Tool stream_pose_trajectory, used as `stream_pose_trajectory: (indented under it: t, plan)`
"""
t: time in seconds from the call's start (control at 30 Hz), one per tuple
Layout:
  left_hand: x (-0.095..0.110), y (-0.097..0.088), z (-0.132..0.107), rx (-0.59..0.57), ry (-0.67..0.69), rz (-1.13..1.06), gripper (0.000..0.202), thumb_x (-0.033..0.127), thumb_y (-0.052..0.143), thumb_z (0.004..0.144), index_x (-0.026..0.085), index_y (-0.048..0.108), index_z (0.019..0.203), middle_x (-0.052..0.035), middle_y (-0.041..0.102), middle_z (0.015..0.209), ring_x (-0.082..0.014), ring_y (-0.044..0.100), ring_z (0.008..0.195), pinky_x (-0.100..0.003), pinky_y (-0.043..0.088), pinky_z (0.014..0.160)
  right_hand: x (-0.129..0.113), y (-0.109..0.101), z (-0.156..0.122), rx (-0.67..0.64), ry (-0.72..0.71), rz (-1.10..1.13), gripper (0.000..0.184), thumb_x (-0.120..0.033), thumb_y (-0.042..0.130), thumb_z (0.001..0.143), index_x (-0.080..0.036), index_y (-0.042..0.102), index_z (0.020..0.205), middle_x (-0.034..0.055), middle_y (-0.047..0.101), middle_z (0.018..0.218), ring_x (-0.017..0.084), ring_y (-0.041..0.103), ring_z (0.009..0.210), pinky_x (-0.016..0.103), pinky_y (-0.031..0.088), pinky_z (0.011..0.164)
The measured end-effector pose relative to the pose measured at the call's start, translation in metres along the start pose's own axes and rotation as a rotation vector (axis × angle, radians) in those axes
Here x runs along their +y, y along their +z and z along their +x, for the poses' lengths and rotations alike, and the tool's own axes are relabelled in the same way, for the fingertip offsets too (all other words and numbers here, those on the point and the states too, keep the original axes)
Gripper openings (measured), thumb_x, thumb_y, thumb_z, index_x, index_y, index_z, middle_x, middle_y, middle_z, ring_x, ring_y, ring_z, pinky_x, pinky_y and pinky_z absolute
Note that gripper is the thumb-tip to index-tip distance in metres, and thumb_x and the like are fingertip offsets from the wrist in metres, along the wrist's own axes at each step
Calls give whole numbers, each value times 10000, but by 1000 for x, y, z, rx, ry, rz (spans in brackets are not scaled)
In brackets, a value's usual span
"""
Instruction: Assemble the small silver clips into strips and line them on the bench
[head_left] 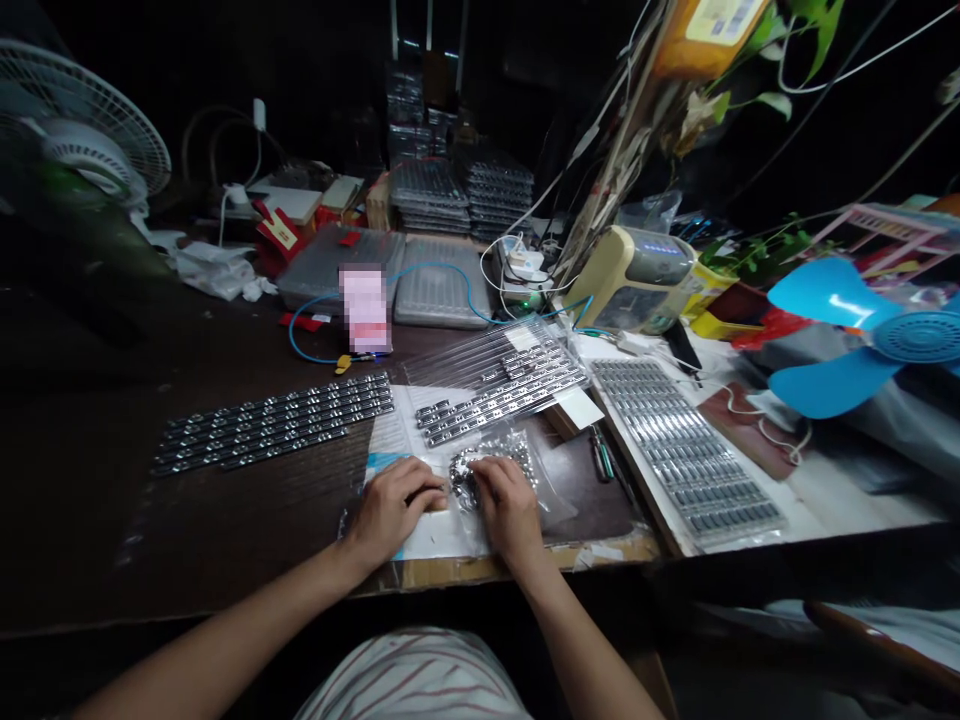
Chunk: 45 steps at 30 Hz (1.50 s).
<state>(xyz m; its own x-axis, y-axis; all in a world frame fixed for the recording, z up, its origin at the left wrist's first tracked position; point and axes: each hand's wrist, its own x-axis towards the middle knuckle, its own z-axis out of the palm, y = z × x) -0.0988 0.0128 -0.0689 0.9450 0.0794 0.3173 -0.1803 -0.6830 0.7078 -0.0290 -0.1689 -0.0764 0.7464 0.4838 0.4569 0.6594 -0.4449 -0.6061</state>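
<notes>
My left hand rests low over a white sheet at the table's front edge, fingers curled and thumb against the fingertips; whatever is between them is hidden. Just to its right, my right hand reaches with bent fingers into a clear plastic bag of small shiny metal parts. Its fingertips are among the parts, and I cannot make out a single piece in them. Behind the hands, a clear ribbed tray carries rows of small dark and silver pieces. More such rows lie to the left.
A filled tray lies on the right. Screwdrivers sit beside it. A blue-bladed fan stands far right, a white fan far left. Closed trays, a propped phone and a blue cable are behind.
</notes>
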Motion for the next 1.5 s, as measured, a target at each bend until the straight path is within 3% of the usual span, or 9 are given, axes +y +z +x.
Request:
stream_pose_trajectory:
  t: [0.23,0.47,0.6,0.73,0.93,1.07,1.2,1.33,1.5]
  plan:
    - [-52,-59,33,219,-177,459,102,317,627,801,262,713,801,-31,673,915,-247,578,906,-397,371,832,-29,16,-1,-144,1,-67,82,-310,669,834,-243,673,788,-2,687,788,164,593,773,289,398,731]
    - [-71,-80,12,251,-215,628,173,344,576,812,251,722,810,-61,646,968,-261,545,907,-403,337,805,-36,27,0,-151,-15,-113,58,-315,660,843,-291,711,828,-9,686,830,162,563,783,301,353,704]
    - [-60,-74,22,221,-141,602,179,336,558,826,247,712,843,-55,664,950,-248,557,899,-400,338,830,-35,30,-1,-155,-23,-138,84,-293,632,863,-298,716,863,1,669,833,166,555,787,307,359,700]
    - [-45,-48,61,92,-41,487,163,304,560,828,238,710,826,-55,704,901,-240,583,866,-401,342,843,-37,29,0,-172,-32,-191,92,-292,633,857,-310,715,896,13,643,857,174,549,804,311,382,704]
    - [-38,-25,93,35,-15,461,129,292,594,788,223,679,720,-70,711,763,-255,616,780,-410,385,825,-22,0,0,-141,-26,-374,347,-228,585,871,-258,580,1217,73,601,1193,246,513,1037,385,421,835]
    - [-38,-41,75,28,-82,282,191,334,526,827,211,666,871,-65,716,839,-244,648,815,-365,452,783,-6,-40,-8,-113,-11,-484,292,-233,564,884,-232,601,1173,78,627,1164,256,528,1021,391,421,824]
    - [-34,-55,36,-41,-262,-114,377,446,479,847,203,614,1102,-72,687,1009,-191,665,760,-291,516,654,12,-72,-21,77,158,-580,354,-347,546,896,-200,562,1218,116,637,1108,262,563,984,366,427,770]
    - [-26,-49,2,-88,-447,-371,439,538,544,788,173,641,1012,-45,672,760,-163,628,619,-254,509,531,21,-76,-20,-30,283,-517,161,-314,531,897,-225,638,979,31,686,806,188,624,713,274,408,622]
    - [-19,-32,-17,-91,-556,-473,461,544,629,724,162,640,981,-1,612,614,-144,596,569,-229,483,497,2,-65,7,2,257,-402,141,-267,485,908,-237,620,882,5,687,786,160,627,687,238,385,609]
